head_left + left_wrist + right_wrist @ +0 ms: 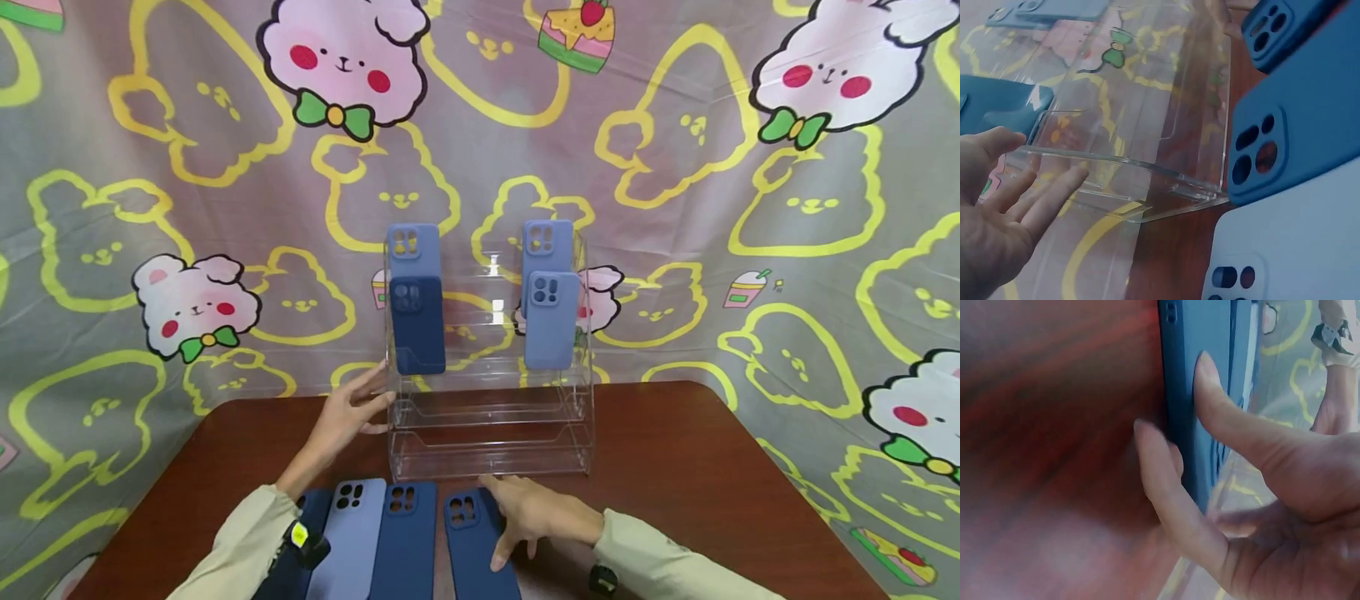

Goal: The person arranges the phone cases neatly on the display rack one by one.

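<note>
A clear tiered display stand [491, 462] stands upright on the table. My left hand [352, 412] is at its left side, fingers spread and extended; in the left wrist view the fingertips lie beside or against the clear panel. A dark blue phone case [468, 542] lies at the front, and my right hand [536, 512] grips it by its right edge. In the right wrist view the thumb [1207, 372] presses on the case's face while other fingers are at its edge. Several cases sit on the stand, including a dark blue one [420, 333] and a light blue one [551, 329].
Left of the gripped case lie another dark blue case [405, 542], a light blue case [352, 533] and a partly hidden dark blue case [315, 508]. The brown table [660, 467] backs onto a patterned cloth [480, 150].
</note>
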